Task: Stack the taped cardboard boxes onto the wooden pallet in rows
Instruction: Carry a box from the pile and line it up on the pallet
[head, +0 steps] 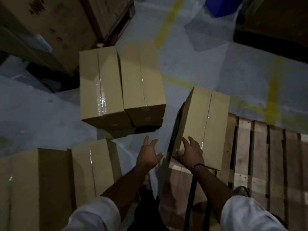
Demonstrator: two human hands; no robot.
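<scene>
Right hand (190, 152) on taped box (205, 114), left hand (148, 155) just beside

We see a grey concrete floor (50, 105), dimly lit, with a paler sheen in the upper middle. Worn yellow painted lines (168, 22) cross it, one slanting at the top, others meeting at the right. Large cartons (55, 25) stand at upper left on a dark base, a blue object (221, 5) sits at the top edge, and a dark bulk (275, 35) fills the upper right corner.
</scene>
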